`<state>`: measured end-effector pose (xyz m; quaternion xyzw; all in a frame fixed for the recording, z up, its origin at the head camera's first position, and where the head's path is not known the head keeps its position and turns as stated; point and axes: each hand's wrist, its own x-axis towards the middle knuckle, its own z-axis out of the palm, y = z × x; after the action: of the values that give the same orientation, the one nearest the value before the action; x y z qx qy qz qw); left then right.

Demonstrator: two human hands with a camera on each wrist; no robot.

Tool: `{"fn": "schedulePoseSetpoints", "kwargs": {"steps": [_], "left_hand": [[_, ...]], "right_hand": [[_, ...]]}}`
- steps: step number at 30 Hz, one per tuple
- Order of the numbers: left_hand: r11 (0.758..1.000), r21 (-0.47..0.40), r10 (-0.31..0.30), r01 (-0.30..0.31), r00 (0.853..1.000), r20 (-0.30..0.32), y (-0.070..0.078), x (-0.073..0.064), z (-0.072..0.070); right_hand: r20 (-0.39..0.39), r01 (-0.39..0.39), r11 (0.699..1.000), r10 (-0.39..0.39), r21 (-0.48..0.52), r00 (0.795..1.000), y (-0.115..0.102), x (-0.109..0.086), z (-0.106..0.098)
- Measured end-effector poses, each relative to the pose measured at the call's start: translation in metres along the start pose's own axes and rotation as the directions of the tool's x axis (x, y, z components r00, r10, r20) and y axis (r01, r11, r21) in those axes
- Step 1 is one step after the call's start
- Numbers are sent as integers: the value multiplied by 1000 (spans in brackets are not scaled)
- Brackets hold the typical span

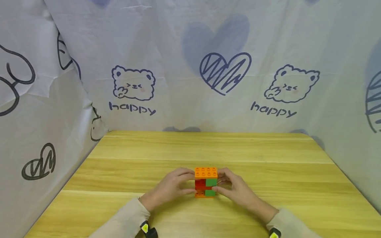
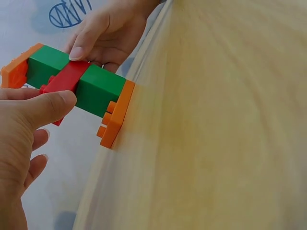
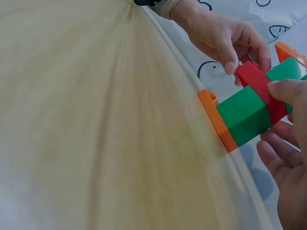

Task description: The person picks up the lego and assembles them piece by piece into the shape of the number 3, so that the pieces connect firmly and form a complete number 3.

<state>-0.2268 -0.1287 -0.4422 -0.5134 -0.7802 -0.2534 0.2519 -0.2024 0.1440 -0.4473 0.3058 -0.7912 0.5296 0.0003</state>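
Between both hands a small stack of toy building blocks stands upright on the table. An orange studded plate (image 1: 206,173) tops it, and another orange plate (image 2: 119,115) lies at the bottom. Two green blocks (image 3: 243,115) form the right side, one above the other, with a red plate (image 2: 71,75) between them that reaches left. The left hand (image 1: 172,185) pinches the left end of the red plate, its thumb on the edge. From the right side, the right hand (image 1: 238,188) grips the stack, thumb on the red plate and fingers behind.
The wooden table (image 1: 119,165) extends around the stack, with its far edge behind. A white printed cloth (image 1: 178,66) hangs at the back and both sides. Black bands with yellow marks (image 1: 145,228) sit at the light sleeves.
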Motion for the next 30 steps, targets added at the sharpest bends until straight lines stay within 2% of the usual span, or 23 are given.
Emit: {"fn": "schedulePoseSetpoints", "kwargs": {"steps": [4,10,14,23,30], "left_hand": [[1000,-4,-27,27,1000,2,1,-1,1],[994,6,-107,107,994,3,5,0,2],[989,13,-146,146,989,11,7,0,3],[984,7,-177,177,984,30,9,0,4],[970,-26,-241,243,968,65,11,2,3]], "right_hand": [[-23,-39,999,40,35,999,2,-2,2],[-81,-68,996,72,52,994,5,-3,5],[-114,-70,997,75,42,991,4,-3,7],[-170,-47,999,46,-2,984,3,-3,12],[-174,-19,999,12,-41,985,-27,-5,10]]}}
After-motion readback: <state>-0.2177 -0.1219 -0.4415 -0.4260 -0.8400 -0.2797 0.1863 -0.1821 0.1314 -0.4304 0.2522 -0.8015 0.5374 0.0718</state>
